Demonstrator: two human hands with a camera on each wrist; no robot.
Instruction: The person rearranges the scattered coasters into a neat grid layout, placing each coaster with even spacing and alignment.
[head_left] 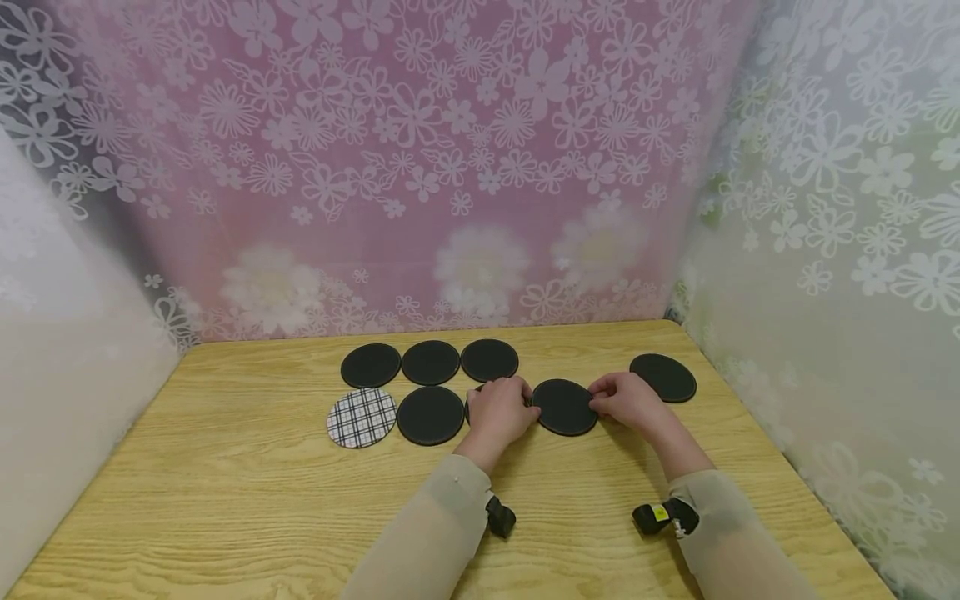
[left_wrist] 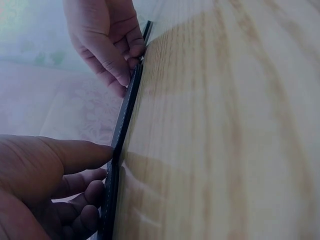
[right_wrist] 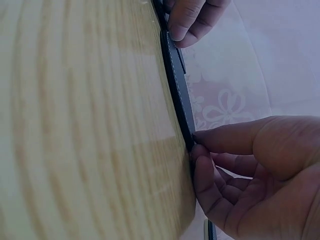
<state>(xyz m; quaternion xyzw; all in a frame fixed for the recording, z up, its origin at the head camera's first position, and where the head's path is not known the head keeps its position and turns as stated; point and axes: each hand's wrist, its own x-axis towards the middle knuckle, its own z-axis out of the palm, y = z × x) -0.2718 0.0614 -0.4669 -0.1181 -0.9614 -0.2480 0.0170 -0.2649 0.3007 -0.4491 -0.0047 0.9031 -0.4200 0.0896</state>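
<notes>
Between my two hands a round black coaster [head_left: 564, 408] with a stitched edge lies on the wooden table. My right hand [head_left: 626, 398] pinches its right edge between thumb and bent fingers, plain in the right wrist view. At the opposite edge, my left hand [head_left: 501, 410] grips with thumb and fingers, its thumb [left_wrist: 90, 151] right where this coaster meets its neighbour. That neighbouring black coaster [head_left: 469, 410] is mostly hidden under the left hand. Further left in the same row are another black coaster [head_left: 431, 415] and a plaid white-and-black one [head_left: 362, 418].
Behind runs a row of black coasters: left [head_left: 371, 365], middle [head_left: 430, 362] and right [head_left: 490, 360]. A separate black coaster [head_left: 670, 379] lies at the far right, beyond the right hand. Flowered curtains [head_left: 480, 167] enclose the table [head_left: 225, 500] at the back and sides.
</notes>
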